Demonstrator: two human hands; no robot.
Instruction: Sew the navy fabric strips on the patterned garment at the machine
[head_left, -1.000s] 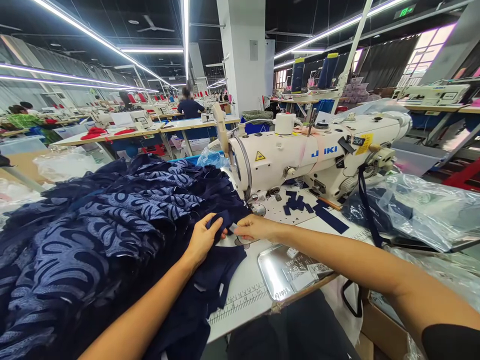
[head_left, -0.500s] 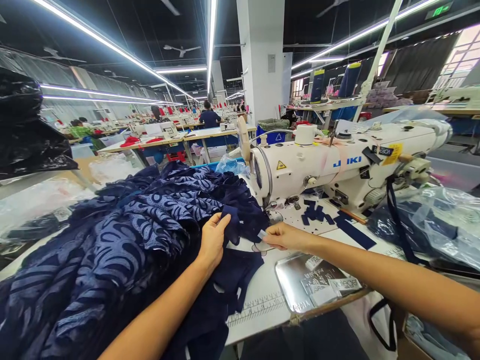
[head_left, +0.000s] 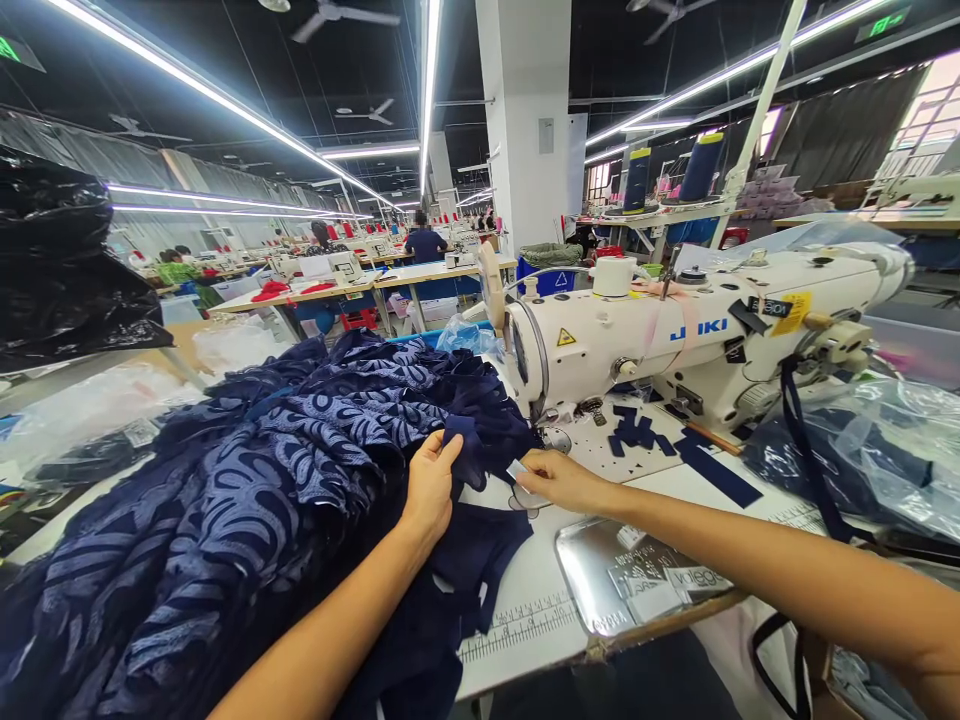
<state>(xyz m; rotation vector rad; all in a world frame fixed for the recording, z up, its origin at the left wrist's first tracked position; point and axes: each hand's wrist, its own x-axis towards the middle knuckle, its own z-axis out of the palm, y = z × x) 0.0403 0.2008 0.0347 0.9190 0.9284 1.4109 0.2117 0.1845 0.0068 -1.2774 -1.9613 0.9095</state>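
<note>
My left hand (head_left: 433, 483) pinches the edge of a navy fabric piece (head_left: 466, 450) between thumb and fingers. Just right of it, my right hand (head_left: 553, 480) is closed on a small whitish label (head_left: 515, 469), which pokes out from the fingertips toward the fabric. Both hands are in front of the needle area of a white sewing machine (head_left: 600, 335). Against my left forearm lies a large heap of navy patterned lace garments (head_left: 247, 490). More plain navy fabric (head_left: 480, 550) hangs over the table's front edge below the hands.
A shiny metal tray (head_left: 592, 580) with printed labels sits at the table's front. Navy fabric strips (head_left: 637, 430) lie beside the machine bed. To the right is a clear plastic bag (head_left: 892, 450); a black plastic bag (head_left: 67, 270) stands at left. Other people work farther back.
The view has shifted slightly upward. My right hand has moved a little to the left with the label, closer to the navy fabric. The left hand keeps its grip.
</note>
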